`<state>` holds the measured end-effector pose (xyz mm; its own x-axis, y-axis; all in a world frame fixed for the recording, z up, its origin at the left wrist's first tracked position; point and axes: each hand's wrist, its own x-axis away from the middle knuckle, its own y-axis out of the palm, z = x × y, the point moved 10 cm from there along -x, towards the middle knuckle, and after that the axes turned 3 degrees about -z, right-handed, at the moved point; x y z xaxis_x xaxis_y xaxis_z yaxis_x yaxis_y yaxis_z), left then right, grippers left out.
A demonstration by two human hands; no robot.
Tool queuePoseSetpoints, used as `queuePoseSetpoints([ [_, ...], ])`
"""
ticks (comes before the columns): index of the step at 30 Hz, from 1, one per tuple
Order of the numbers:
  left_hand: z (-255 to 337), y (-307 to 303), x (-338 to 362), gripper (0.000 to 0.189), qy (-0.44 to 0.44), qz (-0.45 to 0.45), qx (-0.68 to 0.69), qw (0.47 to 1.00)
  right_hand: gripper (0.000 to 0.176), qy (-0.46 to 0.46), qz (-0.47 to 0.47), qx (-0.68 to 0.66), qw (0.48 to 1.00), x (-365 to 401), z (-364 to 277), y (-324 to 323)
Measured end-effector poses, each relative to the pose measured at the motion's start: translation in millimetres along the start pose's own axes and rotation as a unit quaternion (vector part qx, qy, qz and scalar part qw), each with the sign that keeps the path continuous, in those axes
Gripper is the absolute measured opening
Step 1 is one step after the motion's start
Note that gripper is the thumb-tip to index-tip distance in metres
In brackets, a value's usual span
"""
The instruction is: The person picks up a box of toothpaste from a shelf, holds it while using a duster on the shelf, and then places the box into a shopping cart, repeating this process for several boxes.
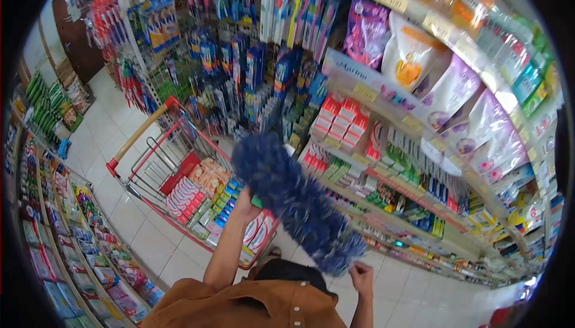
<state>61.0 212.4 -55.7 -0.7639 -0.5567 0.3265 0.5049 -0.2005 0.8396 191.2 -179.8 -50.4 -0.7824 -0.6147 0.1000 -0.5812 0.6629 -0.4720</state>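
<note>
One duster point(293, 199) in left hand point(244, 207), seemingly tiled shop point(105, 121)

This is a shop, shown by price-tagged shelves point(413, 123) of packaged toiletries, hanging toothbrushes point(297, 16) and a wheeled shopping cart point(171, 101) holding boxed goods.

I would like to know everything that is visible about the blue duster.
The duster is long and thick, dark blue with paler flecks, and its shaggy strands look like soft fabric. It slants in the air beside the shelves, its upper end near the cart. The left hand grips at its side, by a green bit, perhaps the handle. The right hand is at its lower end; contact is unclear.
</note>
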Motion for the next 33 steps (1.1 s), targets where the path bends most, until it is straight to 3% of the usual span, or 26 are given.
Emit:
queuePoseSetpoints([
  [1,-8,-14,-2,0.030,-0.045,-0.058,-0.002,0.997,0.011,-0.008,0.010,-0.005,1.000,-7,1,3],
  [3,-5,33,3,0.027,-0.068,-0.243,0.054,0.966,0.016,0.013,0.069,-0.057,0.996,-19,-9,9],
  [6,1,14,-13,0.026,-0.047,-0.126,0.003,0.991,0.016,0.002,0.096,-0.050,0.994,-27,-24,9],
  [9,11,-21,-35,0.029,0.001,0.016,-0.034,0.999,0.016,0.023,0.029,-0.029,0.999,-19,-7,-2],
  [10,17,-14,-30,0.030,0.008,0.009,-0.054,0.998,0.015,0.034,0.025,-0.024,0.999,-18,-4,-9],
  [11,7,-24,-34,0.030,-0.034,-0.042,0.023,0.998,0.015,0.049,0.019,-0.020,0.998,-14,-1,-13],
  [13,2,-43,-39,0.026,-0.022,-0.008,-0.014,1.000,0.015,0.078,0.008,-0.020,0.997,-8,8,-13],
  [15,-6,-41,-34,0.024,-0.052,0.025,-0.031,0.998,0.019,0.060,0.083,0.012,0.995,-9,5,-13],
  [17,-13,-5,-24,0.019,-0.091,-0.099,0.018,0.991,0.021,0.061,0.140,0.045,0.987,-17,-15,-9],
  [18,-13,-7,-18,0.021,-0.081,-0.077,0.040,0.993,0.020,0.042,0.164,0.038,0.985,-21,-30,-5],
  [21,3,-8,-22,0.025,-0.028,-0.073,0.005,0.997,0.017,0.022,0.138,-0.041,0.989,-28,-25,6],
  [25,30,-18,-25,0.027,0.011,0.001,-0.055,0.998,0.014,0.069,0.144,-0.128,0.979,-2,60,-4],
  [26,36,-17,-31,0.026,0.009,-0.038,-0.066,0.997,0.014,0.069,0.113,-0.141,0.981,-3,55,-3],
  [28,49,-17,-35,0.028,0.065,-0.017,-0.042,0.997,0.016,0.066,0.049,-0.160,0.984,1,40,-6],
  [29,55,-10,-34,0.028,0.091,-0.007,-0.029,0.995,0.016,0.067,0.030,-0.139,0.988,-3,35,-6],
  [33,49,-6,-17,0.029,0.033,-0.027,0.003,0.999,0.016,0.053,-0.014,-0.027,0.998,-15,26,0],
])
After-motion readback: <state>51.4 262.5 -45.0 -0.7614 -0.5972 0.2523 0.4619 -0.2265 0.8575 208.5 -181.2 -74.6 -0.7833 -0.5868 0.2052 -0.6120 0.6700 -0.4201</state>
